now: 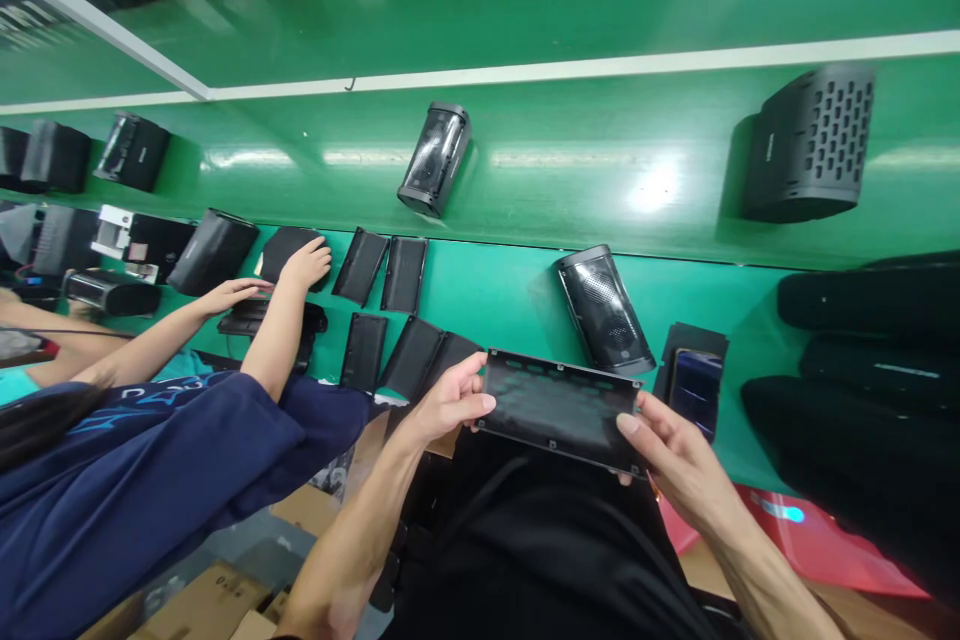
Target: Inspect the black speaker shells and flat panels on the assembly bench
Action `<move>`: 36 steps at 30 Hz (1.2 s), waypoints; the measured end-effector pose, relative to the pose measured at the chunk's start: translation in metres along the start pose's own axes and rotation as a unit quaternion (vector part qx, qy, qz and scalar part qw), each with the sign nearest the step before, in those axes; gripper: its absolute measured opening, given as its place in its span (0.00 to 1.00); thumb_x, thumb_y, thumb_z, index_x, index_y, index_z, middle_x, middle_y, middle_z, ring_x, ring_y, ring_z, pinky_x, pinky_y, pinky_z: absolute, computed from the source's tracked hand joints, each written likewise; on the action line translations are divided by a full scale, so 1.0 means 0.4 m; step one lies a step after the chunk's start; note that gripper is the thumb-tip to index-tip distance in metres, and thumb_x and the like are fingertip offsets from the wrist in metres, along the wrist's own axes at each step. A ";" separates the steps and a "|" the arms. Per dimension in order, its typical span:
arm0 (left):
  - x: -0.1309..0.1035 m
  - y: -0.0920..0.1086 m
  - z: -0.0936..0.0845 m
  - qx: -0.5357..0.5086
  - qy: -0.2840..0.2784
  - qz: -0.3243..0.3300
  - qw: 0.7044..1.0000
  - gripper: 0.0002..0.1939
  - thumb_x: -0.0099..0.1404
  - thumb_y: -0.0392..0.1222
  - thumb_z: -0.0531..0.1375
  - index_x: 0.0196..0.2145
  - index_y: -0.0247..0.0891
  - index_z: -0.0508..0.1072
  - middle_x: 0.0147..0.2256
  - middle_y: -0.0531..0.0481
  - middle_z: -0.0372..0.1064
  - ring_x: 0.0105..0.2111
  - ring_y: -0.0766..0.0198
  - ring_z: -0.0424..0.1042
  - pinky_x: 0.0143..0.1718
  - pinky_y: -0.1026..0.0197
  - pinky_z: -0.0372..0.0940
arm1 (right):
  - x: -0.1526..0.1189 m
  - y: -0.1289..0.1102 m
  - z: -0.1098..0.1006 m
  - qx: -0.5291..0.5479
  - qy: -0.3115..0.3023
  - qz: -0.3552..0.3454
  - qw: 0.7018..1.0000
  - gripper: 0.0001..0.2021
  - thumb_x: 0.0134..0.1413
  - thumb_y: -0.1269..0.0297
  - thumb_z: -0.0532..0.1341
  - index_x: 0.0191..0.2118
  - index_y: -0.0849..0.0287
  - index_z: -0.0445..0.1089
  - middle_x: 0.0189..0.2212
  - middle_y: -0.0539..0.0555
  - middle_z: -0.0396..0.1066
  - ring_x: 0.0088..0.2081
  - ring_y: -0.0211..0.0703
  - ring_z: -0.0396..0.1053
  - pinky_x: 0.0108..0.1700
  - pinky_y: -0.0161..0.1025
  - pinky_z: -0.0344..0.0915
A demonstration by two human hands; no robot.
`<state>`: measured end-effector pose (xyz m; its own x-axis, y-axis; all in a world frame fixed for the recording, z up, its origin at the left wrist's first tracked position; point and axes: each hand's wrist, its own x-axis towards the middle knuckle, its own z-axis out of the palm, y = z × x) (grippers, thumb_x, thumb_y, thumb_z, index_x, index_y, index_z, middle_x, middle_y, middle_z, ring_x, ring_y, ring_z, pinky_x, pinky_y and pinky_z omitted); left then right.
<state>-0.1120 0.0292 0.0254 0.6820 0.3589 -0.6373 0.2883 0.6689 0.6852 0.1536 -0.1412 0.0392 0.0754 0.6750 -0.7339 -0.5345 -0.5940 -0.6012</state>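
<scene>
Between my hands is a black rectangular plastic panel (559, 410), its shiny inner face turned up and small mounts along its rim. My left hand (452, 400) pinches its left end, thumb on top. At the other end my right hand (671, 440) grips the right edge, thumb pressed on the face. Just beyond the panel a black speaker-like housing (606, 310) lies on the green bench. Several similar black panels (405, 275) lie to the left of my left hand. A smartphone (694, 390) rests on a dark flat piece right of the housing.
Another glossy housing (435, 160) and a perforated black unit (810, 145) stand on the green conveyor (570, 190). Large black rounded cases (862, 360) are stacked at right, above a red sheet (825, 540). On my left a co-worker's hands (304, 265) handle black parts. Cardboard boxes (202, 605) sit below.
</scene>
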 end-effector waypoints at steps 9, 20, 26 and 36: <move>0.036 -0.032 0.000 -0.047 -0.004 -0.004 0.999 0.35 0.59 0.60 0.71 0.55 0.35 0.69 0.25 0.58 0.66 0.16 0.74 0.60 0.16 0.70 0.55 | 0.016 -0.005 0.015 0.008 0.013 0.010 1.000 0.23 0.51 0.42 0.75 0.36 0.56 0.72 0.21 0.49 0.73 0.20 0.40 0.69 0.20 0.34 0.68; 0.041 -0.035 0.007 -0.053 0.029 -0.012 0.998 0.29 0.61 0.58 0.67 0.52 0.35 0.71 0.22 0.59 0.66 0.14 0.73 0.61 0.15 0.70 0.53 | 0.034 -0.002 0.024 0.002 0.042 0.022 0.999 0.26 0.48 0.38 0.74 0.33 0.56 0.71 0.18 0.48 0.70 0.18 0.39 0.66 0.19 0.34 0.66; 0.039 -0.045 0.001 -0.048 0.036 -0.015 0.998 0.29 0.61 0.58 0.67 0.51 0.36 0.71 0.23 0.58 0.66 0.15 0.73 0.61 0.17 0.69 0.54 | 0.039 0.012 0.017 -0.004 0.042 0.019 0.999 0.25 0.51 0.38 0.73 0.35 0.56 0.72 0.20 0.48 0.70 0.19 0.39 0.66 0.19 0.35 0.66; 0.039 -0.049 -0.002 -0.043 0.029 -0.006 0.999 0.28 0.63 0.58 0.67 0.52 0.36 0.71 0.23 0.57 0.67 0.16 0.72 0.61 0.18 0.69 0.54 | 0.041 0.022 0.012 0.002 0.044 0.021 0.999 0.24 0.52 0.40 0.73 0.37 0.56 0.73 0.21 0.47 0.69 0.20 0.39 0.65 0.18 0.35 0.66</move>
<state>-0.1077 0.0221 0.0017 0.6385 0.3860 -0.6658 0.2361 0.7252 0.6468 0.1463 -0.1333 0.0235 0.1260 0.6085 -0.7835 -0.5428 -0.6188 -0.5679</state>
